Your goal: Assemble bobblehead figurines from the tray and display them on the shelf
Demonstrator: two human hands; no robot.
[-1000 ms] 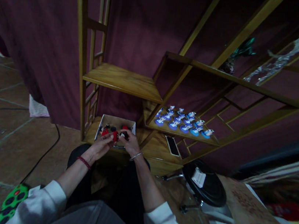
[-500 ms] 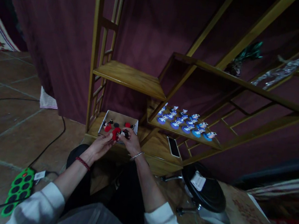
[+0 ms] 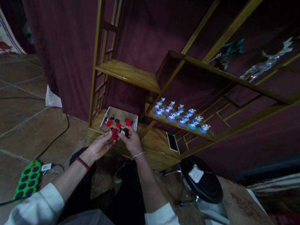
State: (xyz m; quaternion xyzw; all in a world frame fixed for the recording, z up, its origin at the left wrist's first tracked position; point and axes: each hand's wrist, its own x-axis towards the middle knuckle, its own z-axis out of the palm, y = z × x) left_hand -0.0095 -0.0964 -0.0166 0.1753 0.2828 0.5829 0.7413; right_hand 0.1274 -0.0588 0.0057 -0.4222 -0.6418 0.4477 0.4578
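Between my hands is a small figurine point(image 3: 123, 132) with a black and white upper part and a round red base point(image 3: 115, 134). My left hand point(image 3: 101, 145) pinches the red base, while my right hand point(image 3: 132, 142) grips the dark upper part. Whether the two parts are joined I cannot tell. Just beyond my fingers stands a shallow open box point(image 3: 124, 115) on the bottom shelf. Inside it lie several red and black pieces, among them a red and black figure point(image 3: 109, 121) on the left, a red piece point(image 3: 128, 122) on the right and a dark disc point(image 3: 117, 121).
Several blue and purple figurines point(image 3: 182, 120) stand in rows on a shelf at the right. A phone point(image 3: 172, 142) lies below them. At the lower right is a black stool point(image 3: 202, 179); a green power strip point(image 3: 28, 180) with cables lies on the floor at left.
The camera view has shifted slightly, so the shelf appears further left and higher. My hands have drawn slightly back from the box, baring more pieces, and still hold the figurine and its base.
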